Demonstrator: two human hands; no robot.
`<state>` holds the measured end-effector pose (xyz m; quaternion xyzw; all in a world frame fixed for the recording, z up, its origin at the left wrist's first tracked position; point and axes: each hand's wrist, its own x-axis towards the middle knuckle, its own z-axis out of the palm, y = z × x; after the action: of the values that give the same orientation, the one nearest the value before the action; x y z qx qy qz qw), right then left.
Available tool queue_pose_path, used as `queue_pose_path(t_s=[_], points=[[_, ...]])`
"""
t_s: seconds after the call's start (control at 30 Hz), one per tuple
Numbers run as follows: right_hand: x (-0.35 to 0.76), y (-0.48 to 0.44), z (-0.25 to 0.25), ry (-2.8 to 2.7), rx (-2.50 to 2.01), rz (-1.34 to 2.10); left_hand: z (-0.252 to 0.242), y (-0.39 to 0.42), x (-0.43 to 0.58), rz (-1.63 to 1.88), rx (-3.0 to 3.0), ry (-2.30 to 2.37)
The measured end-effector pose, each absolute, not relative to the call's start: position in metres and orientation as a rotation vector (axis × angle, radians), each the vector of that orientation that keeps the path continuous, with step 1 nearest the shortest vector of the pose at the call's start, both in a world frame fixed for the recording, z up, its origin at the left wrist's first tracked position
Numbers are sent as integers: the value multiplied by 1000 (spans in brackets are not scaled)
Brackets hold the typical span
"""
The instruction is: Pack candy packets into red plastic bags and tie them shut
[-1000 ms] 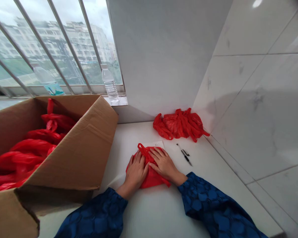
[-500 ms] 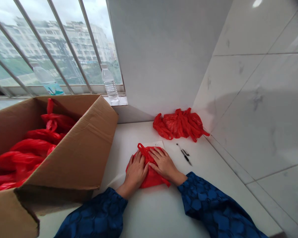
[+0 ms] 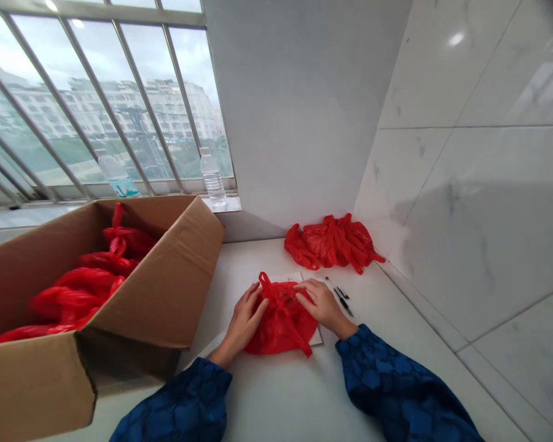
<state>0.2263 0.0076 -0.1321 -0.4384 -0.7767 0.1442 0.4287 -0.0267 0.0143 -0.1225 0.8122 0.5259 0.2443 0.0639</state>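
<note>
A red plastic bag (image 3: 283, 322) lies on the white table, knotted in the middle, with one handle loop sticking up at its far side and a loose end towards me. My left hand (image 3: 246, 316) rests along the bag's left edge, fingers apart. At the upper right of the bag is my right hand (image 3: 321, 304), its fingers loosely spread and near or touching the plastic. Partly under the bag lies a white sheet or pad (image 3: 317, 337), mostly hidden. A black pen (image 3: 343, 302) and its cap (image 3: 343, 292) lie just right of my right hand.
To the left stands an open cardboard box (image 3: 166, 282) holding several knotted red bags (image 3: 85, 288). A heap of red plastic bags (image 3: 334, 240) lies at the back by the wall. Two plastic bottles, one clear (image 3: 212, 178) and one blue-labelled (image 3: 118, 175), stand at the barred window.
Both hands have lifted off the bag's top and moved apart to its sides, leaving the knot uncovered. The bag looks puffier. The camera view has tilted up and shifted left.
</note>
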Motion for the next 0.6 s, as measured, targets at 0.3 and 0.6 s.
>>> queue_pose_path(t_s=[0.3, 0.6], points=[[215, -11, -149, -2185, -1138, 283, -109, -17, 0, 403, 2572, 1308], [235, -39, -114, -1668, -788, 634, -33, -58, 35, 714, 2198, 1204]])
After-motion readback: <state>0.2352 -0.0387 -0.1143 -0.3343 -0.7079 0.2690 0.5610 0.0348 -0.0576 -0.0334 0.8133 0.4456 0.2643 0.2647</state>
